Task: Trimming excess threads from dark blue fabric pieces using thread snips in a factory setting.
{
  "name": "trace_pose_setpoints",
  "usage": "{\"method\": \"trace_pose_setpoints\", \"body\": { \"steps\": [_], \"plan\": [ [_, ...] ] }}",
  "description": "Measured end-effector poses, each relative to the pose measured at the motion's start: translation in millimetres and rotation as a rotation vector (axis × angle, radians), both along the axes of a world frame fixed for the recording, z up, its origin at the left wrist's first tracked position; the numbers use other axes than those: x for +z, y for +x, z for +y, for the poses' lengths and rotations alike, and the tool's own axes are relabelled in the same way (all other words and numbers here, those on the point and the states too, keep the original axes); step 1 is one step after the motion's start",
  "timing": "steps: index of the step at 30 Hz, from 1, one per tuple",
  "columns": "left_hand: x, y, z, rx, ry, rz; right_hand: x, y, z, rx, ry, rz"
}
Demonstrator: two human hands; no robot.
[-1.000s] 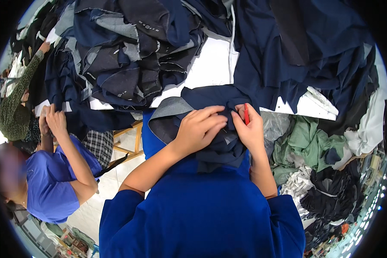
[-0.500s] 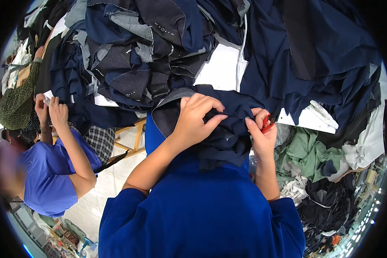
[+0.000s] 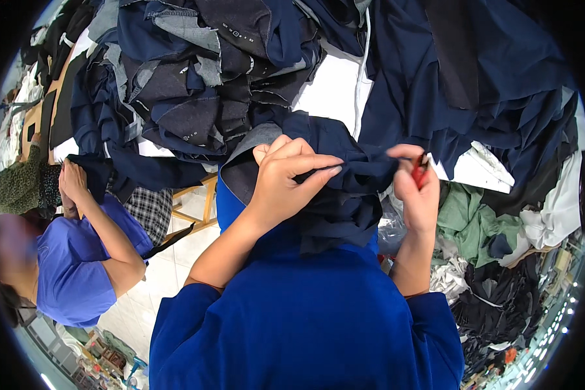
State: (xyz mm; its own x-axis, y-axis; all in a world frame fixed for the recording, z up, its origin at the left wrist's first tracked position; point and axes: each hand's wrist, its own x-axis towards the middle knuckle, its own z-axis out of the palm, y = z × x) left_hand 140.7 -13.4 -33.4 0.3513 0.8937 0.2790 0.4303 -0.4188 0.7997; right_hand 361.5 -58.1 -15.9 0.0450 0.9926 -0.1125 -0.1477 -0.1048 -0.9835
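Two people share this view, and at the far left sits a co-worker [image 3: 71, 273] in a lighter blue shirt, both hands raised to dark cloth at the table edge [image 3: 146, 148]. Behind that, a heap of navy and grey pieces [image 3: 195, 84] covers most of the white table top. Just right of the co-worker, a wooden stool [image 3: 198, 208] stands on the pale floor.

Moving to the middle, the left hand [image 3: 286, 179] is closed over a navy garment [image 3: 335, 195], fingers pressed down on a fold and thumb beneath, pinching the cloth. The garment hangs from that grip against the person's chest, near the table's front edge. Half a second ago the two hands were close together on the fabric; now the right hand [image 3: 416, 188] has drawn away to the right, and a ridge of cloth runs taut between them. That suggests the fabric is being stretched out so one spot along its edge can be worked on.

The right hand pinches a small red tool [image 3: 421, 170] between thumb and fingers, its tip touching the stretched cloth; what kind of tool it is I cannot tell. Farther right, a large navy sheet [image 3: 474, 78] drapes off the table, and below it lie green [image 3: 468, 218], white and black scraps.
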Motion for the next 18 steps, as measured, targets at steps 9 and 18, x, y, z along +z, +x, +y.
{"method": "trace_pose_setpoints", "body": {
  "steps": [9, 18],
  "plan": [
    [6.6, 2.0, -13.5, -0.002, 0.165, 0.042, -11.3, -44.3, -3.9, 0.077, -0.101, 0.019],
    [0.0, -1.4, -22.9, -0.041, 0.004, -0.025, -9.3, -32.9, -8.4, -0.031, -0.203, 0.467]
  ]
}}
